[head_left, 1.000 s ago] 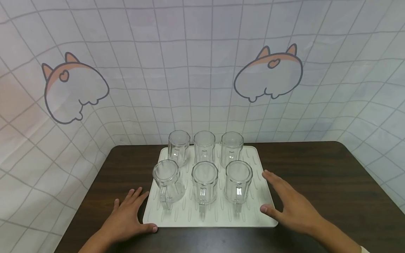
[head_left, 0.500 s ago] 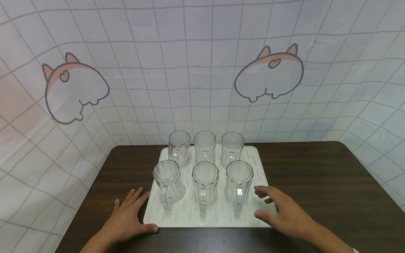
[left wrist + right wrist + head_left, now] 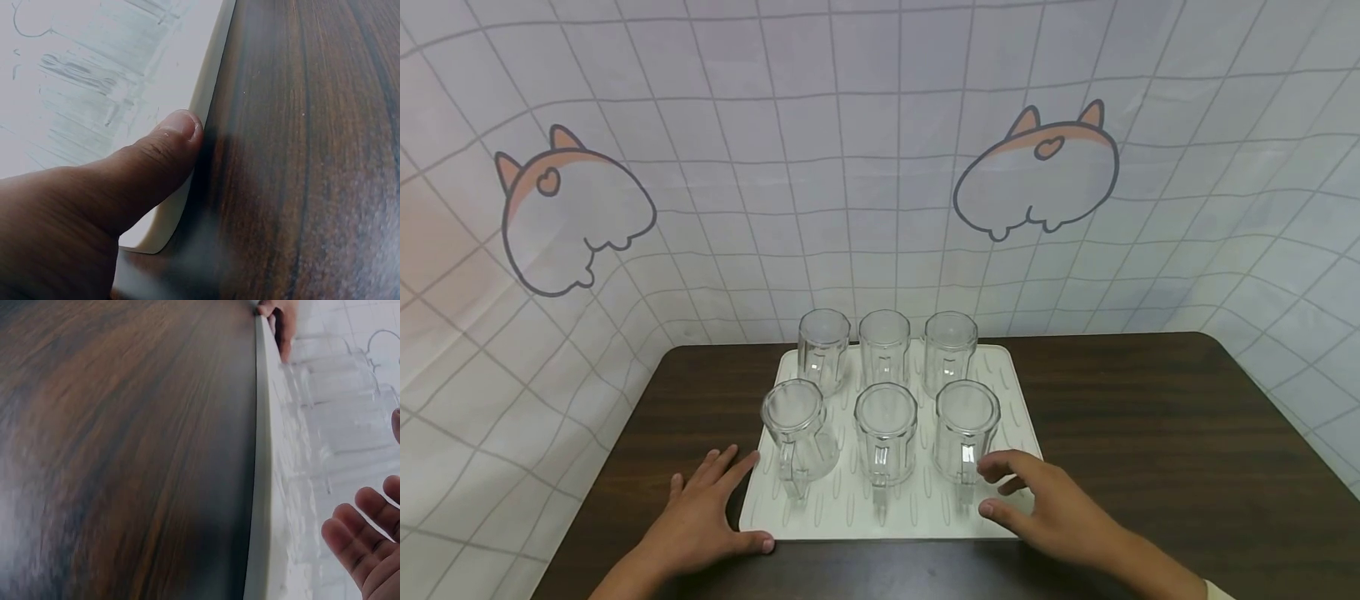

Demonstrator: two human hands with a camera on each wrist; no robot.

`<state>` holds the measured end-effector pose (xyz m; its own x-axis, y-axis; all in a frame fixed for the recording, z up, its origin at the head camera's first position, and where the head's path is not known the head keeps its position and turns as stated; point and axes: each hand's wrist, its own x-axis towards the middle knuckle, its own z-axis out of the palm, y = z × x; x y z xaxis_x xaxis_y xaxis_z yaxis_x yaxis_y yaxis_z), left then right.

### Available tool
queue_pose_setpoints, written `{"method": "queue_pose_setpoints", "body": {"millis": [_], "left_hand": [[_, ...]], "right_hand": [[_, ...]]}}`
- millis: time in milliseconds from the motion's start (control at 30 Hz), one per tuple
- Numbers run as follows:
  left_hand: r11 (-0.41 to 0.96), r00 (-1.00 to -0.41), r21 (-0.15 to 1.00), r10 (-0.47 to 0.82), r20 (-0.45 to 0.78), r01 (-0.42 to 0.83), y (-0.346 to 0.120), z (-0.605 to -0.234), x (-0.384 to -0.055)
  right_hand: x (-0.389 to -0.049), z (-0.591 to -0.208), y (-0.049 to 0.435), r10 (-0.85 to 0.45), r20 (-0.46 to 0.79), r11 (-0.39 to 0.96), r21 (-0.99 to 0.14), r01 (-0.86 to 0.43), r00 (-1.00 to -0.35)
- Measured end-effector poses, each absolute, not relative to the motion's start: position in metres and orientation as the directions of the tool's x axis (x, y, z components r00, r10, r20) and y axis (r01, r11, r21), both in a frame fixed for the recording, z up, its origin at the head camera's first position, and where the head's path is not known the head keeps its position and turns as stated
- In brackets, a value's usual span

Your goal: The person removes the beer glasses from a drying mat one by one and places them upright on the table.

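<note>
Two rows of clear glass mugs stand on a white ribbed tray (image 3: 917, 521), apparently bottoms up. The front row holds a left mug (image 3: 797, 429), a middle mug (image 3: 886, 429) and a right mug (image 3: 966, 425), their handles facing me. My left hand (image 3: 696, 521) rests with spread fingers at the tray's front left corner; in the left wrist view the thumb (image 3: 169, 140) lies against the tray's edge. Over the tray's right side, my right hand (image 3: 1052, 508) has thumb and fingers apart, close to the right mug's handle (image 3: 967, 475), holding nothing. Contact there cannot be told.
Behind them stand a back left mug (image 3: 824, 346), a back middle mug (image 3: 884, 346) and a back right mug (image 3: 951, 346). The tray lies on a dark wooden table (image 3: 1135, 400). A white gridded cloth (image 3: 880, 167) encloses the back and sides.
My right hand has moved left from the tray's right edge to beside the front right mug's handle, its fingers bending somewhat. The left hand and mugs stay put.
</note>
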<state>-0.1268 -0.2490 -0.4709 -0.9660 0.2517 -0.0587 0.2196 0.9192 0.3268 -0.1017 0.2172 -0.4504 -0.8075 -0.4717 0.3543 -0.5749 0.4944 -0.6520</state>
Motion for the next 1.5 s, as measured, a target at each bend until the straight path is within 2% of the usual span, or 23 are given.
{"method": "queue_pose_setpoints", "body": {"millis": [200, 533, 833, 1300, 1500], "left_hand": [[0.917, -0.966, 0.332, 0.254, -0.052, 0.223, -0.249, -0.471, -0.126], [0.915, -0.965, 0.335, 0.257, -0.06, 0.223, -0.249, -0.471, -0.126], [0.919, -0.962, 0.313, 0.267, -0.055, 0.238, -0.249, -0.47, -0.124], [0.92, -0.965, 0.322, 0.255, -0.058, 0.224, -0.248, -0.469, -0.124], [0.92, -0.967, 0.325, 0.25, -0.051, 0.22, -0.249, -0.47, -0.124]], "right_hand": [[-0.103, -0.453, 0.206, -0.464, 0.346, 0.46, -0.692, -0.556, -0.815], [-0.107, -0.459, 0.189, -0.443, 0.446, 0.354, -0.71, -0.609, -0.778], [-0.11, -0.464, 0.183, -0.396, 0.523, 0.344, -0.678, -0.65, -0.755], [-0.109, -0.462, 0.186, -0.358, 0.566, 0.384, -0.636, -0.67, -0.743], [-0.111, -0.46, 0.193, -0.366, 0.588, 0.358, -0.627, -0.692, -0.722]]}}
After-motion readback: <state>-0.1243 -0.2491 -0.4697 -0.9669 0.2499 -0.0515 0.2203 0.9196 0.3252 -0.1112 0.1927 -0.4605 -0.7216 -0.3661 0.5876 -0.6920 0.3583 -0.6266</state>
